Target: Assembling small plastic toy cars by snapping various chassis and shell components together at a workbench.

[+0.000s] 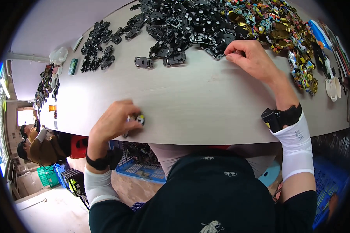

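Fingers (134,116) of the left hand (112,120) curl round a half-hidden small toy car (138,119); right hand (251,58) pinches an unclear black part (237,53).

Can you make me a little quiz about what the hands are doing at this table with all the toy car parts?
1. True or false: the left hand rests on the pale wooden table near its front edge, closed around a small dark toy car piece.
2. What does the right hand reach into?
A. the white cup
B. the big heap of flat black plastic car bases
C. the blue crate under the table
3. Fill in: beside the black heap, to the right, lies a pile of ___ toy car bodies.

Key: 1 true; 2 B; 3 colourful (gold and multicoloured).
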